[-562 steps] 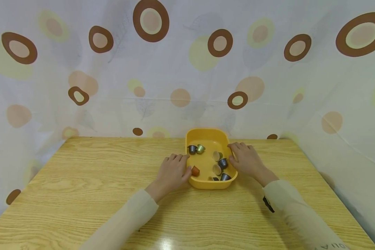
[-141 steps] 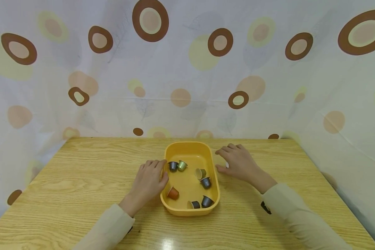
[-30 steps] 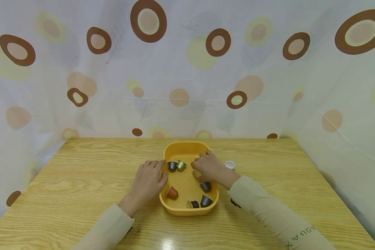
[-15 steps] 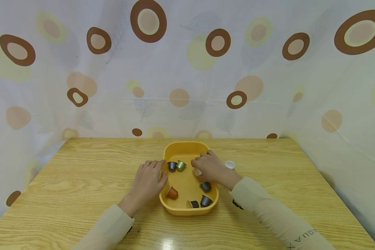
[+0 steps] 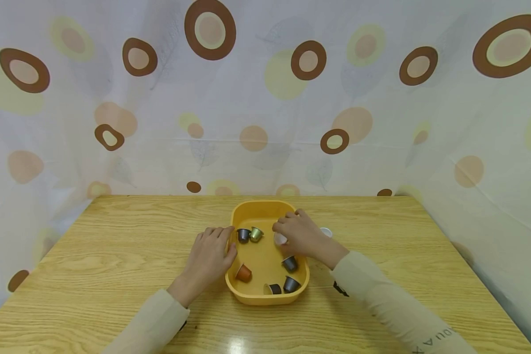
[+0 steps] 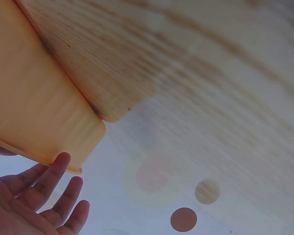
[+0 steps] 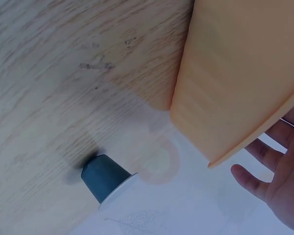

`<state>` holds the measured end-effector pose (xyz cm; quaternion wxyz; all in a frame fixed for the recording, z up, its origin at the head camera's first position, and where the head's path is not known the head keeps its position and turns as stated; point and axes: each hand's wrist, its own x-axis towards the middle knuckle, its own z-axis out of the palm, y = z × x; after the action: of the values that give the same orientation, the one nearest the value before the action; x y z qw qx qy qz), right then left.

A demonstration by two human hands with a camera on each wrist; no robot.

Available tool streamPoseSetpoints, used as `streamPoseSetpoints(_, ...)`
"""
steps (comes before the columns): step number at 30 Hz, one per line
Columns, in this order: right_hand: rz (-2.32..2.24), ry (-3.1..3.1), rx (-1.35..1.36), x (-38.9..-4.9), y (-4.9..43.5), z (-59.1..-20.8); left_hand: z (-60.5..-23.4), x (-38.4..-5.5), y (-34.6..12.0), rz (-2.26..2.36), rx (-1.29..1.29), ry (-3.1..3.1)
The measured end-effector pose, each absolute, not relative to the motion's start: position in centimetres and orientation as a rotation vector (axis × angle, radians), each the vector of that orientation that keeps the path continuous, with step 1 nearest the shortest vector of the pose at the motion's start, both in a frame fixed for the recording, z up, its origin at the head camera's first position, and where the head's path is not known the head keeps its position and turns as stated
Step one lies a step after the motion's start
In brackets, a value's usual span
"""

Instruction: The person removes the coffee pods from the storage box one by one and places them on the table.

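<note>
Spotted cloth [image 5: 366, 73] is hung behind a wooden table [image 5: 137, 236], where a yellow tray [image 5: 265, 300] is set near the far edge. A pale-lidded capsule [image 5: 280, 239] has just been raised slightly inside the tray's right edge, pinched by the right hand [image 5: 303, 236]; it is judged to be clear of the tray floor. Six others, including an orange capsule [image 5: 244, 273], are left inside. One dark capsule [image 7: 105, 177] is stood on the table beyond the right edge. The left edge is touched by the left hand [image 5: 208, 255], its fingers relaxed.

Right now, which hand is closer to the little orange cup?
The left hand: it is at the left rim of the yellow tray, close to the orange cup. The right hand is farther away, over the tray's other side, holding a white-lidded cup.
</note>
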<state>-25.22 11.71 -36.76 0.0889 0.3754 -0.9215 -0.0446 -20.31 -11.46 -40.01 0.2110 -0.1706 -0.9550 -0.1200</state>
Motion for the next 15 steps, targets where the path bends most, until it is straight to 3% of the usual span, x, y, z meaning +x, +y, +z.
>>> streamPoseSetpoints(15,-0.085,-2.666,1.117,-25.1,12.9,-35.7,-40.1,-20.4,-11.5,-0.337,-0.477,-2.652)
